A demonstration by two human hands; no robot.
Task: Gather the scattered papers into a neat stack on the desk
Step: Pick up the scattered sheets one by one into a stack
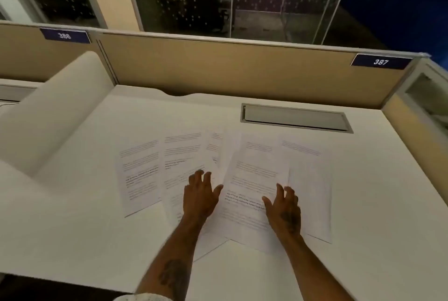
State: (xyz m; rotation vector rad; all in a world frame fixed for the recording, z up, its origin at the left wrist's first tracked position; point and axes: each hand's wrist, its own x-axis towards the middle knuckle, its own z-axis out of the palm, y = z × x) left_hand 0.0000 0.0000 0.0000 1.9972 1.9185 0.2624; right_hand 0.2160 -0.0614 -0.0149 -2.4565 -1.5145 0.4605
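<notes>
Several printed white papers lie fanned and overlapping across the middle of the white desk. The leftmost sheet lies tilted, partly apart from the others. A middle sheet overlaps its neighbours, and a rightmost sheet reaches furthest right. My left hand rests palm down with fingers spread on the sheets left of centre. My right hand lies palm down, fingers apart, on the middle sheet near its right edge. Neither hand grips a paper.
A grey cable hatch is set into the desk behind the papers. A tan partition with number plates 386 and 387 bounds the back. A white curved divider rises at the left. The desk's front edge runs near my forearms.
</notes>
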